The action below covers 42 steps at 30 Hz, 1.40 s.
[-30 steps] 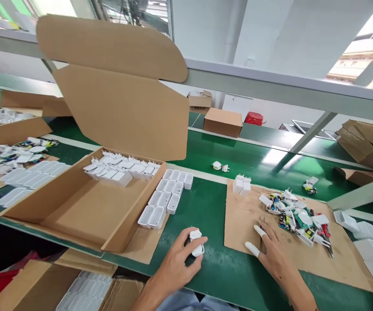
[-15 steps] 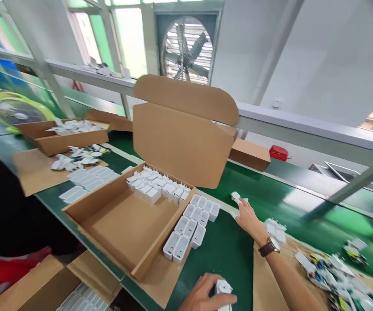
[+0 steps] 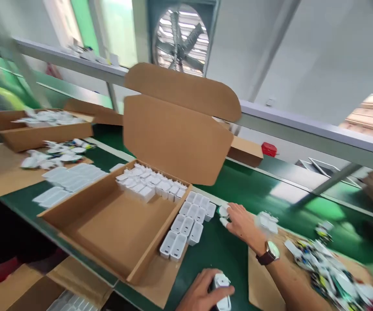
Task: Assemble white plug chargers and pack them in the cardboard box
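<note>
A green workbench point(image 3: 220, 252) runs through a factory room. At the near edge, the left hand point(image 3: 202, 294) rests on the bench, fingers curled around a white charger point(image 3: 222, 292) standing upright in its grip. Beyond it, the right arm reaches forward and to the left across a cardboard sheet point(image 3: 257, 289), a wristwatch point(image 3: 269, 252) on the wrist. The right hand point(image 3: 242, 221) lies low and mostly flat, fingers stretched out, its capped fingertips point(image 3: 224, 222) at a small white plug part point(image 3: 223, 211) on the bench. Motion blur hides whether the fingers pinch it. To the right, a pile of loose parts point(image 3: 329, 270) covers the sheet. Just left of the right hand, empty white cases point(image 3: 188, 222) stand in rows against the side of an open cardboard box point(image 3: 115, 229). Finished chargers point(image 3: 150, 185) line the box's far end beneath its raised lid point(image 3: 176, 134). A wall fan point(image 3: 181, 41) sits high behind.
</note>
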Each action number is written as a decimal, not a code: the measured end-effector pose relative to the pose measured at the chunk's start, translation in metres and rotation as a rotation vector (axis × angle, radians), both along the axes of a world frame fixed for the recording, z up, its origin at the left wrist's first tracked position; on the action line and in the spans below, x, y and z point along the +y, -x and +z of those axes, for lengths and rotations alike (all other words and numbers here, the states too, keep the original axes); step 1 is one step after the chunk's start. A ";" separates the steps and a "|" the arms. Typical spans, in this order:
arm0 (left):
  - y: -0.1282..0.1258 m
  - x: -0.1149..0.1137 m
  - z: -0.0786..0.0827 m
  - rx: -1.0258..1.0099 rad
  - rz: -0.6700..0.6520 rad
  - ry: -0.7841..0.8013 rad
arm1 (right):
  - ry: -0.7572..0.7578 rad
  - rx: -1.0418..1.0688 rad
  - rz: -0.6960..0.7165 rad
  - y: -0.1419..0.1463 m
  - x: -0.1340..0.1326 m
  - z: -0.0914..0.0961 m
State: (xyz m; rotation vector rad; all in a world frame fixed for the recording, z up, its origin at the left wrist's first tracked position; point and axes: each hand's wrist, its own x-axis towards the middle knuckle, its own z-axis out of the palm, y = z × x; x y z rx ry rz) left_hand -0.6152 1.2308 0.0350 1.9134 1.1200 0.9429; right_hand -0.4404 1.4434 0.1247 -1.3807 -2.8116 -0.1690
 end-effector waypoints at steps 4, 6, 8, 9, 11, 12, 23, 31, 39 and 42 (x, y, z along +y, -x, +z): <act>0.004 -0.006 0.009 0.073 0.034 -0.221 | 0.082 -0.004 -0.047 -0.055 -0.081 0.001; 0.005 -0.006 0.012 0.096 0.050 -0.257 | 0.083 -0.009 -0.128 -0.087 -0.108 0.006; 0.005 -0.006 0.012 0.113 0.055 -0.292 | 0.057 -0.025 -0.240 -0.120 -0.124 0.012; 0.005 -0.006 0.012 0.122 0.059 -0.307 | 0.037 -0.038 -0.302 -0.136 -0.128 0.015; 0.005 -0.005 0.010 0.138 0.067 -0.321 | -0.002 -0.070 -0.418 -0.166 -0.133 0.019; 0.004 -0.005 0.009 0.145 0.070 -0.319 | -0.020 -0.087 -0.469 -0.178 -0.134 0.020; -0.001 -0.009 0.008 0.185 0.103 -0.244 | -0.164 -0.144 -0.574 -0.201 -0.160 0.000; -0.001 -0.011 0.003 0.112 0.121 -0.160 | -0.262 -0.079 -0.500 -0.209 -0.171 -0.010; -0.006 -0.002 0.016 -0.572 0.283 0.443 | -0.186 0.051 -0.135 -0.206 -0.182 -0.039; -0.010 0.004 0.028 -1.029 0.299 0.644 | -0.191 0.125 -0.095 -0.208 -0.184 -0.044</act>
